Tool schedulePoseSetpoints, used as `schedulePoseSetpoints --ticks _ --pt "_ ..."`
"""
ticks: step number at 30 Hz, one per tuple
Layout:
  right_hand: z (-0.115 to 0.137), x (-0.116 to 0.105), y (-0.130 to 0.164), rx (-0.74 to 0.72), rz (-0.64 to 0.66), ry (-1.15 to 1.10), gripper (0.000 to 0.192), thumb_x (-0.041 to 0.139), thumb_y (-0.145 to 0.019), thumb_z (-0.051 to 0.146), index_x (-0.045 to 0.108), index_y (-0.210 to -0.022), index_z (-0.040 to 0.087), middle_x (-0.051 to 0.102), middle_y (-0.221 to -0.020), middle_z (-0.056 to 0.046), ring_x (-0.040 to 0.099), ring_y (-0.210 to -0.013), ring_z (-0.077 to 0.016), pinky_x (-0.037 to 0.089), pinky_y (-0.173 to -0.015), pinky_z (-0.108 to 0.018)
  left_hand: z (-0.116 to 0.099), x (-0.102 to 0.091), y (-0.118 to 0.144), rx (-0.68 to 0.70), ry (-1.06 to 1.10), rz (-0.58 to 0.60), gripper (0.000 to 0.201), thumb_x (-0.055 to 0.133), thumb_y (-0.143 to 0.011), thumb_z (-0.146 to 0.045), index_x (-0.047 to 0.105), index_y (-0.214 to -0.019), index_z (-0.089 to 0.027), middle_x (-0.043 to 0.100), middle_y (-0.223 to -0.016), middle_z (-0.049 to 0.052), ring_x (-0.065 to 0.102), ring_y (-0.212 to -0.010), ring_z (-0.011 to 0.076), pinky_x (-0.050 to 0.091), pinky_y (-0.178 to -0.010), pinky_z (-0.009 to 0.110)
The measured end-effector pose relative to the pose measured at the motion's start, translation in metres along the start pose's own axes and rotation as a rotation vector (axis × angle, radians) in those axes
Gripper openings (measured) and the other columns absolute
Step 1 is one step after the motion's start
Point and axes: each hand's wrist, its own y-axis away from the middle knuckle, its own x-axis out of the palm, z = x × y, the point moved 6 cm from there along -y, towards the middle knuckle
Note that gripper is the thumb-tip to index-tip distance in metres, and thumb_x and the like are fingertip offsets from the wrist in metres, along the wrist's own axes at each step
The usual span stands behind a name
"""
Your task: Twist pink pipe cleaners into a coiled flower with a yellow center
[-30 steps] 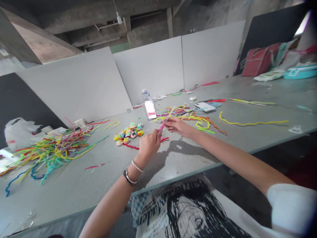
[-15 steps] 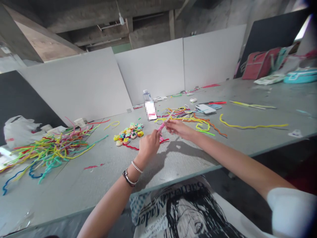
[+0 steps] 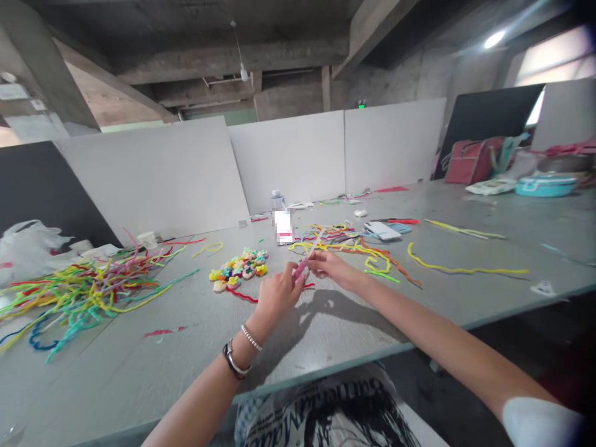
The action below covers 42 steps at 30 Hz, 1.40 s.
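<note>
Above the grey table, my two hands are close together over one small piece of work. My left hand (image 3: pixel 278 293) has its fingers closed around a pink fuzzy pipe cleaner (image 3: pixel 300 269), which looks coiled about a thin pale stick (image 3: pixel 317 241). The stick's free end points up and away from me. The fingertips of my right hand (image 3: pixel 328 268) pinch at the upper end of the pink coil; exactly what they grip is partly hidden. Left of the hands sits a cluster of small colourful fuzzy flowers (image 3: pixel 239 269), with a red pipe cleaner (image 3: pixel 242 295) beside it.
A heap of mixed pipe cleaners (image 3: pixel 97 282) covers the left side. Beyond my hands stand a phone (image 3: pixel 284 227) and a bottle (image 3: pixel 278 200). Loose yellow and orange strands (image 3: pixel 372 248), a white phone (image 3: pixel 382 231) and yellow-handled scissors (image 3: pixel 460 228) lie to the right.
The view has tilted upward, so the table appears lower. Both hands stay together on the pink coil; the fingers have shifted slightly around it.
</note>
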Motion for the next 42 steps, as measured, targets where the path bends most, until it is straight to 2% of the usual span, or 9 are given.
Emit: schedulePoseSetpoints --ticks 2,7,15,22,26,32,38,42 --pt "-0.002 0.005 0.001 0.016 0.035 0.036 0.034 0.074 -0.064 0.043 0.057 -0.077 0.016 0.054 -0.065 0.004 0.041 -0.053 -0.0068 0.026 -0.052 -0.024 0.0 0.002 0.0 0.02 0.009 0.012 0.038 0.029 -0.092 -0.049 0.046 -0.112 -0.021 0.067 -0.078 0.004 0.064 -0.069 0.019 0.034 -0.053 0.024" --pt "-0.006 0.006 -0.001 0.025 0.017 0.045 0.037 0.074 -0.063 0.045 0.057 -0.078 0.016 0.056 -0.064 0.003 0.045 -0.055 -0.0081 0.027 -0.053 -0.023 0.003 0.007 -0.001 0.034 0.041 0.024 0.032 0.025 -0.094 -0.042 0.044 -0.109 -0.022 0.067 -0.079 0.003 0.064 -0.07 0.0182 0.035 -0.054 0.023" --pt "-0.005 0.008 -0.001 0.019 0.071 0.05 0.032 0.072 -0.068 0.042 0.062 -0.085 0.017 0.057 -0.068 0.002 0.046 -0.059 -0.0091 0.029 -0.055 -0.023 0.003 0.006 -0.002 0.073 0.324 -0.034 0.019 0.027 -0.094 -0.025 0.043 -0.102 -0.02 0.064 -0.089 0.006 0.062 -0.081 0.017 0.04 -0.065 0.025" --pt "-0.002 0.015 0.002 0.01 0.119 -0.006 0.032 0.073 -0.068 0.039 0.061 -0.088 0.017 0.062 -0.081 -0.001 0.046 -0.059 -0.0079 0.032 -0.057 -0.024 0.006 0.004 -0.002 0.007 0.388 -0.028 0.026 0.02 -0.095 -0.031 0.044 -0.096 -0.021 0.064 -0.079 0.004 0.061 -0.074 0.0163 0.039 -0.062 0.025" --pt "-0.009 0.018 0.002 0.047 0.177 -0.08 0.032 0.074 -0.066 0.035 0.06 -0.089 0.016 0.061 -0.081 -0.001 0.046 -0.06 -0.008 0.031 -0.056 -0.024 0.006 0.002 -0.001 -0.009 0.368 -0.037 0.03 0.02 -0.095 -0.033 0.047 -0.09 -0.02 0.065 -0.076 0.003 0.062 -0.072 0.0156 0.038 -0.061 0.024" --pt "-0.022 0.017 -0.001 0.08 0.225 -0.173 0.028 0.072 -0.064 0.021 0.058 -0.087 0.017 0.054 -0.069 0.002 0.044 -0.056 -0.008 0.028 -0.053 -0.024 -0.001 -0.002 0.004 0.081 0.259 -0.042 0.032 0.034 -0.091 -0.046 0.054 -0.09 -0.021 0.068 -0.08 0.004 0.064 -0.073 0.0181 0.038 -0.059 0.025" --pt "-0.024 0.011 -0.002 0.094 0.167 -0.131 0.022 0.071 -0.064 0.02 0.061 -0.084 0.021 0.055 -0.073 0.0 0.046 -0.06 -0.0113 0.032 -0.057 -0.028 -0.001 0.0 0.004 0.13 0.149 -0.057 0.03 0.032 -0.093 -0.039 0.055 -0.091 -0.022 0.067 -0.076 0.003 0.063 -0.067 0.0157 0.032 -0.054 0.023" --pt "-0.017 0.014 0.001 0.103 0.169 -0.114 0.025 0.071 -0.065 0.024 0.061 -0.087 0.02 0.056 -0.073 0.001 0.048 -0.063 -0.0105 0.034 -0.06 -0.025 0.002 0.002 0.002 0.108 0.137 -0.067 0.032 0.028 -0.094 -0.039 0.054 -0.088 -0.022 0.067 -0.075 0.002 0.062 -0.065 0.0145 0.03 -0.053 0.023"
